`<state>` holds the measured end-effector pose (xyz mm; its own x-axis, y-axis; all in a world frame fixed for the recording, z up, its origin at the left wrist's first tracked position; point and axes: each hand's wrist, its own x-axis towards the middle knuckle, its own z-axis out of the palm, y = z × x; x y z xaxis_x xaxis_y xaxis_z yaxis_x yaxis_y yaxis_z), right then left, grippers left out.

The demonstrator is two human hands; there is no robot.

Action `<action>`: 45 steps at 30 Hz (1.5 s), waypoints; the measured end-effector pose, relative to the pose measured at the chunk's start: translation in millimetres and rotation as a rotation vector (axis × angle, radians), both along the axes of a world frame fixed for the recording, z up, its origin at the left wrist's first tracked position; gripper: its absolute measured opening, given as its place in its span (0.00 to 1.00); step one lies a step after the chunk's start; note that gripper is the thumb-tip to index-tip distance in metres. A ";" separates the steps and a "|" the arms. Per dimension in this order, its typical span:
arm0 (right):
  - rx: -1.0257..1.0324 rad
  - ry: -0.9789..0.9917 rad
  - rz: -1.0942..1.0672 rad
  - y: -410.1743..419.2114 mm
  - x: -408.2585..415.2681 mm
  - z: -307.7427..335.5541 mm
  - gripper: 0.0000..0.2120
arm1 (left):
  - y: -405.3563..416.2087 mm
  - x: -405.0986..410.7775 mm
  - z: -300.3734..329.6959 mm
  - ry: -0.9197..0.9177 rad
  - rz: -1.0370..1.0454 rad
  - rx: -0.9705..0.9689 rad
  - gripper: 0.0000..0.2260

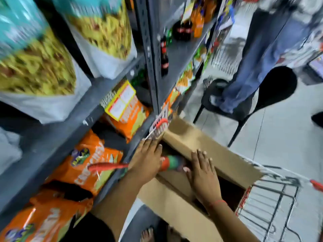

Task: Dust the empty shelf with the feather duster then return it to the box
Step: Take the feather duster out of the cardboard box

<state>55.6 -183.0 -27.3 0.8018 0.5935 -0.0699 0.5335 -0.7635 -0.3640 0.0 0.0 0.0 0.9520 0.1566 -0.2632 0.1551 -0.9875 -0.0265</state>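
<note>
The feather duster [172,163] lies across the near-left corner of the open cardboard box [209,154]. Its red and green head is inside the box, and its red ribbed handle [106,166] sticks out left over the shelf edge. My left hand [148,159] lies palm down over the duster's middle and holds it. My right hand [202,175] rests flat on the box's inner flap, fingers spread, thumb close to the duster head. The image is motion-blurred.
Grey metal shelving [70,123] on the left holds orange snack bags [87,165] and soda bottles [164,55]. A wire basket [272,206] stands to the right of the box. A person in jeans [244,81] is by a black chair [272,95]. My bare foot [147,234] is below.
</note>
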 end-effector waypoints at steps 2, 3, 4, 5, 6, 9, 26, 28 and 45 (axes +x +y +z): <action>-0.020 0.029 0.014 6.2 -12.2 -32.1 0.29 | 4.7 -7.3 -34.3 0.079 0.022 0.025 0.24; -0.052 0.059 0.037 8.3 -18.4 -48.6 0.29 | 7.8 -13.5 -51.6 0.101 0.042 0.029 0.24; -0.074 0.098 0.062 10.9 -24.3 -62.4 0.28 | 11.1 -19.4 -64.1 0.131 0.053 0.038 0.24; -0.084 0.119 0.067 13.8 -30.3 -76.7 0.28 | 12.9 -23.8 -77.5 0.159 0.062 0.044 0.24; -0.090 0.136 0.068 17.0 -35.7 -88.5 0.28 | 13.9 -28.2 -88.7 0.196 0.065 0.054 0.24; -0.111 0.168 0.080 30.5 -44.5 -113.8 0.28 | 22.2 -30.6 -110.2 0.277 0.100 0.115 0.24; -0.103 0.185 0.049 39.7 -51.1 -116.3 0.27 | 18.7 -8.2 -106.6 0.336 0.192 0.088 0.19; -0.113 0.179 0.042 36.6 -53.5 -98.3 0.27 | 14.6 -8.5 -88.8 0.338 0.195 0.077 0.18; -0.161 -0.192 -0.063 5.0 -50.2 136.6 0.29 | 4.5 -26.8 167.4 0.295 0.248 -0.058 0.21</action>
<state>5.5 -178.0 109.3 0.8444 0.5357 -0.0022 0.5308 -0.8372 -0.1316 -26.8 4.5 167.4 0.7693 0.3488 -0.5353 0.3830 -0.9224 -0.0505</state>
